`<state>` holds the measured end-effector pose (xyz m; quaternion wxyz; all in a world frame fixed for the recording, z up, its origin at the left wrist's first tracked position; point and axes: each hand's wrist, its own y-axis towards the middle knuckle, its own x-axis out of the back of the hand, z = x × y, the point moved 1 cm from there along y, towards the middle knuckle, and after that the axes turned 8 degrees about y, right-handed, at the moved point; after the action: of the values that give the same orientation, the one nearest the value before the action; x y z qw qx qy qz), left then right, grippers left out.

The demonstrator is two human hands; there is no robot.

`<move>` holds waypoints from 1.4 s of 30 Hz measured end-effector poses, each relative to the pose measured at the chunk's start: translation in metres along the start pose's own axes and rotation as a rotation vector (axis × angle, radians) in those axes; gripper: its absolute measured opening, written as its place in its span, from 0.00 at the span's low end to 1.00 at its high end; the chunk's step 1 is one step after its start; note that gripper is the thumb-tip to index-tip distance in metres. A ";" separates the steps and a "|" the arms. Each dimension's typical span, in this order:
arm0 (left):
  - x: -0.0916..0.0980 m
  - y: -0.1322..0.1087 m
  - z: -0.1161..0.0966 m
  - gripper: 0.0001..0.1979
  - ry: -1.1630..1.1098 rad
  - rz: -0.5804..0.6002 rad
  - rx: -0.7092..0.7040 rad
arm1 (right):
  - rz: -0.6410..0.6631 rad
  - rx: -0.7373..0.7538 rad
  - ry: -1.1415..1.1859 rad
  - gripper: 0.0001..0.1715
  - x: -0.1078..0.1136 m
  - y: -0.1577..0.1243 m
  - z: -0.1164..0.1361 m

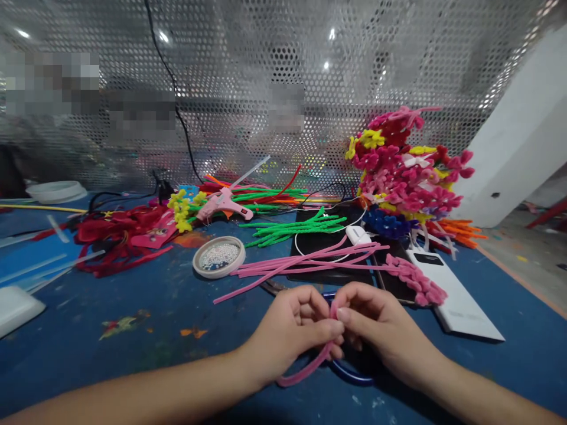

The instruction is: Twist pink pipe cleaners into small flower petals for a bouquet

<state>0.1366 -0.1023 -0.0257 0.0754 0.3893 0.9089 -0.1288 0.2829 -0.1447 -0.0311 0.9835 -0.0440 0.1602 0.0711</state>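
Observation:
Near the front middle of the table, my left hand (301,327) and my right hand (376,324) meet with fingertips close together. Both pinch a pink pipe cleaner (305,373), whose free end curves down below my left hand. Under my hands lies a tool with blue handles (354,375), partly covered by them. Just beyond them, several straight pink pipe cleaners (283,264) lie loosely side by side. A clump of pink pipe-cleaner flowers (419,280) rests to the right of these.
A pink glue gun (225,205) lies behind a round dish of beads (219,257). Green pipe cleaners (301,227) are beyond the pink ones. A pile of colourful flowers (403,171) rises at back right, near a white power bank (456,295). Red ribbons (119,236) lie left.

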 end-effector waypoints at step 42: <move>0.003 0.006 -0.002 0.11 0.084 0.042 0.093 | 0.143 0.034 -0.038 0.08 0.008 -0.004 0.002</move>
<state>0.1384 -0.0956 -0.0259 0.0218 0.4166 0.8959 -0.1526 0.2915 -0.1478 -0.0313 0.9794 -0.0145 0.1453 0.1391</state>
